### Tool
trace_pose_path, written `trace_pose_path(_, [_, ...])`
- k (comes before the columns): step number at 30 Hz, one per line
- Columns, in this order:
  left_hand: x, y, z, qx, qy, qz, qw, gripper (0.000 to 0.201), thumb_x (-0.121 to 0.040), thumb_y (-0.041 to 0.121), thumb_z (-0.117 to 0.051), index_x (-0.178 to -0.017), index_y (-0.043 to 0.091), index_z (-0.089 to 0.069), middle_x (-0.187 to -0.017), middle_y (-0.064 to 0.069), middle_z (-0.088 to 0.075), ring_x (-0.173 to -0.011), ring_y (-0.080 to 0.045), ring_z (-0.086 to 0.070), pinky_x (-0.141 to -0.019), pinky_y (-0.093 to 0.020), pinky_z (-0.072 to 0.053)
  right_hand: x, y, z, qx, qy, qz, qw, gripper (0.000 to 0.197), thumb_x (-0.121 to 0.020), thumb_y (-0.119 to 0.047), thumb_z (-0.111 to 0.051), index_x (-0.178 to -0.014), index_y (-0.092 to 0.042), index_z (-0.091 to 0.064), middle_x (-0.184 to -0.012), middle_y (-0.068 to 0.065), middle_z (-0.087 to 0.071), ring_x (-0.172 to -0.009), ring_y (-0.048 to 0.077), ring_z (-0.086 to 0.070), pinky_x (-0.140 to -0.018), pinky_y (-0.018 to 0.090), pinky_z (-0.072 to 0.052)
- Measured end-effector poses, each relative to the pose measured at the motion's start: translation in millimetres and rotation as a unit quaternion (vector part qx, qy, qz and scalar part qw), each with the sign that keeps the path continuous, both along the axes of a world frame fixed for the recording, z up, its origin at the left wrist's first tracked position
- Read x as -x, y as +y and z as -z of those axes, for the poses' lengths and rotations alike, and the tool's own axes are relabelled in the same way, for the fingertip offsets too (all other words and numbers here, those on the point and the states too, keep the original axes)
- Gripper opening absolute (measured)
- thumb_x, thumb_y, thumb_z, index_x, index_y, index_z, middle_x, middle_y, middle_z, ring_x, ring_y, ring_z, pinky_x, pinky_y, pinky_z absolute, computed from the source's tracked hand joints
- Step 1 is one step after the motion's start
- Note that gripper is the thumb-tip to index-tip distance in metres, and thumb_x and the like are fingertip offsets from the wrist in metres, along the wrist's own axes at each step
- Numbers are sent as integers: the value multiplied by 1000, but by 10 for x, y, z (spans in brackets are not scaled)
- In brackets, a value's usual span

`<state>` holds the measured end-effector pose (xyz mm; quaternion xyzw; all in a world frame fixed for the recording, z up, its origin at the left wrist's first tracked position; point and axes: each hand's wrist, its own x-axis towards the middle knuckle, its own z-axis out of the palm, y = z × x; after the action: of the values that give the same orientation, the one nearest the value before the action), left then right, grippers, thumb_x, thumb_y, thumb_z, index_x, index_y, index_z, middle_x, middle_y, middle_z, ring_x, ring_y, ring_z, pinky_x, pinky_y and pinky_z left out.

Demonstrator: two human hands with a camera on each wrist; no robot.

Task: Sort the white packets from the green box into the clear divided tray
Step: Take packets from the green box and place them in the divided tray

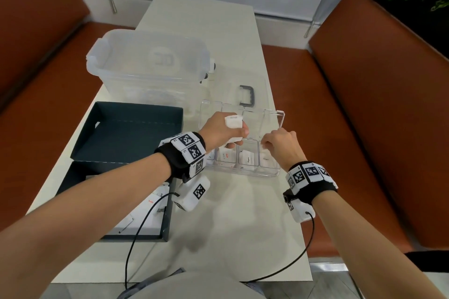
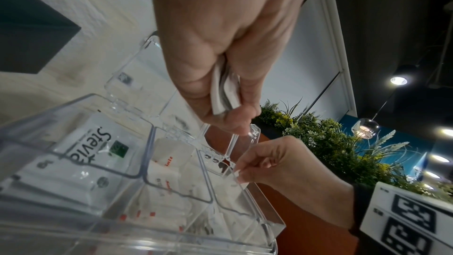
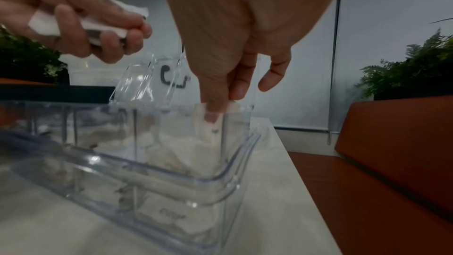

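Rust-brown bench seats flank a pale, faintly grained table (image 1: 218, 31), and on it the clear divided tray (image 1: 245, 172) is the landmark for everything else. Left of the tray sits the green box (image 1: 126, 128), matte card with one flap folded down, and a few white packets (image 1: 145, 204) still lie in its near half; behind the tray stands a large frosted storage tub (image 1: 148, 63). Above the tray's left compartments the left hand (image 1: 222, 132) keeps a closed grip on a small stack of packets (image 1: 233, 122), thin crinkly paper sachets pinched flat between thumb and fingers. At the tray's right end the right hand (image 1: 280, 144) has its thumb and fingers dipped into the last compartment, apparently pinching a packet (image 3: 215, 121) being set there (the blur leaves it unclear whether it is still gripped). The tray is hard, glossy, see-through plastic with thin upright dividers and hinged lids standing open at the back; printed sachets, one reading Stevia (image 2: 98, 143), lie slumped inside. To do this step well, I would read each label first, slide the packet down edge-first between the dividers, and let go only once it rests among its own kind.
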<state>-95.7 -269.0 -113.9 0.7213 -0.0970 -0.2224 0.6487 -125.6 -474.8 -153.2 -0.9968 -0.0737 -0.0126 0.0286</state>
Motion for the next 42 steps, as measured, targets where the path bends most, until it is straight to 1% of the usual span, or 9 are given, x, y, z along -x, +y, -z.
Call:
trace_pose_path(10, [20,0,-19,1,4,2,1000,13,-84,4,-71,-93,-5,-67,-73,-7,-66,-62,-17,-64,-48,-23,-45,-50,10,-50,-69,6,45,997,3,-90,-11,-62,-88,-8,-62,-85,5,-60,-83,26,-56,-82,39,-41])
trace_pose_path(14, [28,-1,-58,18,76,-9,997,23,-91,23,-66,-98,2,-65,-85,-13,-69,-66,-20,-66,-47,-23,-47,-41,-5,-131,-91,21,54,994,7,-88,-15,-64,-92,-9,-64,-85,3,-59,-83,26,-59,-84,44,-47])
trace_pose_path(20, [34,3,-157,108,271,-7,956,60,-94,56,-46,-114,1,-59,-103,-20,-71,-76,-27,-71,-55,-28,-55,-8,197,-490,-272,-84,45,957,11,-90,-24,-63,-96,-17,-69,-82,-2,-67,-74,10,-61,-71,13,-47])
trace_pose_path(23, [28,-4,-182,121,294,30,948,68,-94,62,-37,-122,3,-56,-109,-21,-70,-91,-30,-71,-70,-31,-58,48,404,-623,-350,-20,22,936,35,-86,-40,-65,-119,-29,-61,-88,-11,-64,-72,1,-61,-62,5,-41])
trace_pose_path(27, [53,7,-213,140,295,58,943,29,-99,28,-50,-113,4,-58,-111,-20,-68,-95,-31,-69,-76,-33,-57,3,453,-657,-366,38,36,929,21,-82,-29,-73,-101,-21,-67,-95,-2,-65,-71,6,-59,-62,13,-44])
trace_pose_path(30, [53,38,-147,133,234,33,962,19,-91,-5,-56,-107,3,-61,-99,-19,-72,-88,-28,-72,-73,-31,-58,-5,390,-648,-465,9,101,880,9,-81,-14,-73,-84,-11,-66,-78,2,-66,-58,13,-63,-56,21,-51])
trace_pose_path(33, [34,39,-107,120,191,-1,974,24,-85,-5,-66,-109,-2,-62,-97,-20,-71,-78,-23,-72,-57,-24,-57,35,315,-622,-565,44,139,812,14,-81,-6,-71,-87,-8,-59,-73,10,-64,-57,18,-64,-56,28,-54])
trace_pose_path(38, [-8,-18,-87,-9,23,49,998,30,-80,10,-77,-102,-8,-65,-85,-18,-66,-66,-21,-62,-46,-24,-45,45,206,-633,-364,57,87,925,37,-79,-29,-73,-113,-34,-61,-92,-10,-65,-80,5,-61,-65,19,-46])
trace_pose_path(42, [-4,-110,-100,-19,-5,50,999,24,-87,12,-70,-96,-9,-64,-78,-16,-66,-63,-19,-62,-44,-24,-44,17,101,-683,-340,64,97,933,12,-80,-24,-73,-91,-29,-71,-81,-10,-69,-81,4,-64,-66,16,-44])
